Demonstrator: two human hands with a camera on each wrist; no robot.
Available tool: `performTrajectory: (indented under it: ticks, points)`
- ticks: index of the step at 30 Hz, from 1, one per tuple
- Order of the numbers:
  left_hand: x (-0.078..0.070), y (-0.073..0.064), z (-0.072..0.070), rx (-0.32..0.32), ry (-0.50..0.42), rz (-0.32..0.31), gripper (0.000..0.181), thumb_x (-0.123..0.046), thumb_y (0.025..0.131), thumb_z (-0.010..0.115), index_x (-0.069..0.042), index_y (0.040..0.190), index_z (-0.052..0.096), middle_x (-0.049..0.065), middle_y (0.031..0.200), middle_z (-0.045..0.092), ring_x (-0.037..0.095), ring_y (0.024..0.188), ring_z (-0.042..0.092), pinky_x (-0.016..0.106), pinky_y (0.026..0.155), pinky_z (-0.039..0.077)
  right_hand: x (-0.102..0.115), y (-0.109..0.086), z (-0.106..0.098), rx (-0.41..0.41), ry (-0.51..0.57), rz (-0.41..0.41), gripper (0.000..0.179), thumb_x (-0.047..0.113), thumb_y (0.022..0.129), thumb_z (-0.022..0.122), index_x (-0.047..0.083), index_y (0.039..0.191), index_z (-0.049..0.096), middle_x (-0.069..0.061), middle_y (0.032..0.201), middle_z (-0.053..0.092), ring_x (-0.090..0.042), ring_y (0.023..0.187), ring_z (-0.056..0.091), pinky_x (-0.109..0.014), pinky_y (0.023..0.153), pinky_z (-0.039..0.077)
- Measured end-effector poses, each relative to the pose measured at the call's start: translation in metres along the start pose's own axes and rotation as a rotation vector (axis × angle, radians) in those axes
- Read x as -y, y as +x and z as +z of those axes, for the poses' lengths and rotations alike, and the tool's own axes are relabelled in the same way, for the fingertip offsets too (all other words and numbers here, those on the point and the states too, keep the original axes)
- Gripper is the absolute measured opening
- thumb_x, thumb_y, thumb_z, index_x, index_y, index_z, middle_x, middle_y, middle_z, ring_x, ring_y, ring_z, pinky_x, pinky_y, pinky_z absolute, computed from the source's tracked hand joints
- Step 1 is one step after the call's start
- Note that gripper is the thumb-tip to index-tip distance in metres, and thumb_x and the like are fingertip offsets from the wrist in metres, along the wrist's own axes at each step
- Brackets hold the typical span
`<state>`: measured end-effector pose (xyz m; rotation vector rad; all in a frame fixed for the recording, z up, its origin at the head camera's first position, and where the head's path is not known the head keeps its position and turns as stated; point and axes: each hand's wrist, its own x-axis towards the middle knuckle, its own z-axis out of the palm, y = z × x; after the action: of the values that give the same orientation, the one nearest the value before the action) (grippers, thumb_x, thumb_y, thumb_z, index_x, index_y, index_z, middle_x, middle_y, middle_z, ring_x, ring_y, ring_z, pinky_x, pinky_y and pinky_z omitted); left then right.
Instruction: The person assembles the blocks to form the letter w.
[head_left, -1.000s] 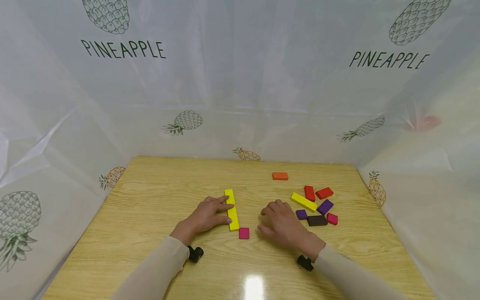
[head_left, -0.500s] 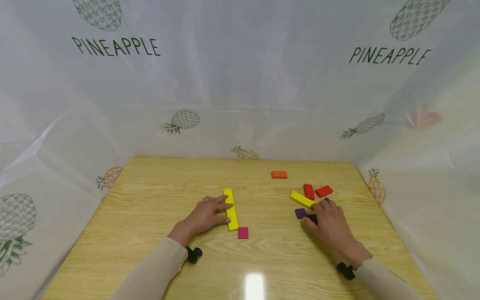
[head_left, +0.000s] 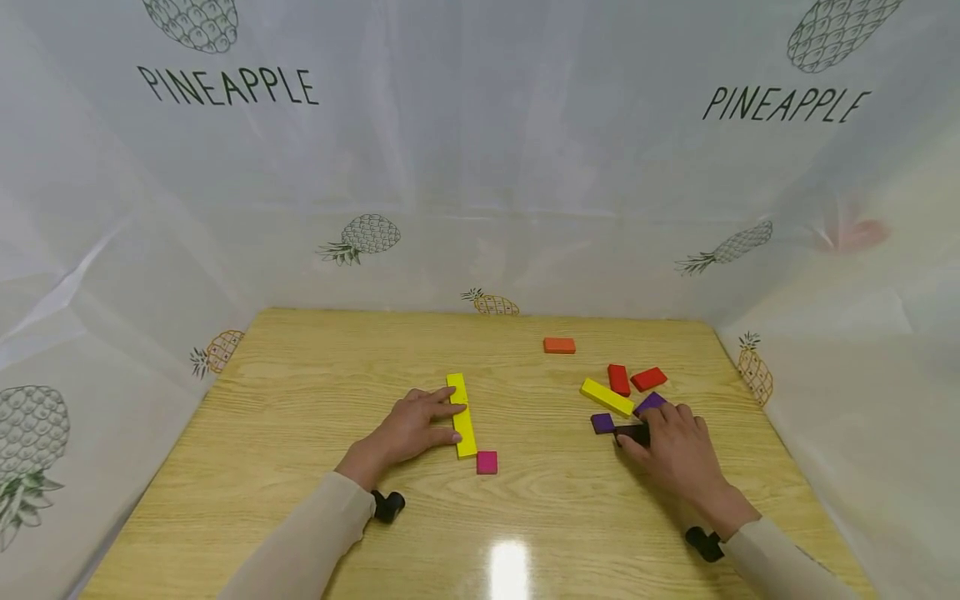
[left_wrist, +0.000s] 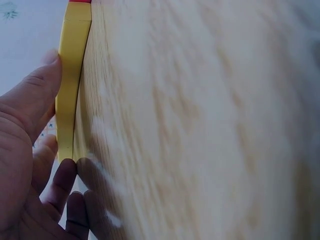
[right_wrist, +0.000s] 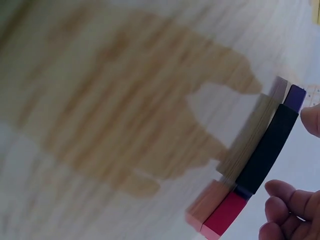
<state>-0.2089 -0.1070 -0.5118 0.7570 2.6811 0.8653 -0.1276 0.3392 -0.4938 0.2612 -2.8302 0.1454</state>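
My left hand lies with its fingertips and thumb on two yellow blocks set end to end in a line. In the left wrist view the thumb touches the side of a yellow block. A small pink square block sits at the near end of that line. My right hand is over a black block, thumb towards its left end and fingers towards its right. The right wrist view shows a gap between the fingers and the black block; a pink block is beside it.
Around the right hand lie a yellow block, two red blocks, a purple block and a small purple block. Farther back is an orange block. A pineapple-print sheet surrounds the wooden table.
My right hand has moved right from mid-table to the black block, and shifted slightly further right in the last half second. The left hand stays on the yellow blocks.
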Motion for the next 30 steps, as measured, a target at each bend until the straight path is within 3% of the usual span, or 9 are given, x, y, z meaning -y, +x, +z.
performTrajectory:
  ticks: [8,15,18,24,30]
  points:
    - [0.001,0.001,0.001,0.001,0.008,0.000,0.054,-0.048,0.097,0.074,-0.028,0.147,0.066,0.000,0.169,0.040,0.032,0.145,0.043,0.060,0.118,0.033,0.002,0.000,0.000,0.053,-0.009,-0.027,0.054,0.048,0.091,0.079,-0.002,0.108,0.070,-0.017,0.101,0.066,-0.038,0.095,0.056,-0.054,0.077,0.045]
    - [0.000,0.000,-0.001,0.001,0.002,0.000,0.053,-0.047,0.098,0.074,-0.029,0.147,0.065,-0.001,0.170,0.039,0.030,0.144,0.043,0.060,0.118,0.033,0.000,-0.001,0.004,-0.005,0.017,-0.249,0.028,0.026,0.089,0.081,0.005,0.107,0.076,-0.010,0.106,0.069,-0.030,0.099,0.058,-0.051,0.085,0.052]
    - [0.000,0.000,-0.001,0.007,0.004,0.002,0.053,-0.047,0.098,0.073,-0.029,0.148,0.065,-0.002,0.170,0.038,0.029,0.143,0.043,0.059,0.118,0.033,-0.002,-0.002,0.004,-0.024,0.030,-0.289,0.029,0.024,0.086,0.082,0.007,0.109,0.076,-0.009,0.106,0.068,-0.027,0.096,0.055,-0.047,0.083,0.050]
    - [-0.003,-0.001,-0.004,0.006,-0.007,0.006,0.053,-0.045,0.098,0.073,-0.027,0.147,0.065,0.001,0.170,0.039,0.031,0.144,0.043,0.061,0.119,0.032,-0.008,-0.006,0.000,-0.013,0.034,-0.145,0.056,0.042,0.083,0.086,-0.002,0.114,0.069,-0.016,0.108,0.065,-0.033,0.095,0.055,-0.049,0.081,0.047]
    - [-0.006,-0.002,-0.005,0.003,-0.014,0.004,0.052,-0.044,0.099,0.073,-0.027,0.147,0.065,0.002,0.169,0.039,0.033,0.145,0.042,0.062,0.120,0.031,-0.013,-0.007,-0.004,0.034,0.005,-0.061,0.057,0.051,0.084,0.085,0.000,0.105,0.070,-0.010,0.091,0.059,-0.029,0.085,0.053,-0.042,0.071,0.042]
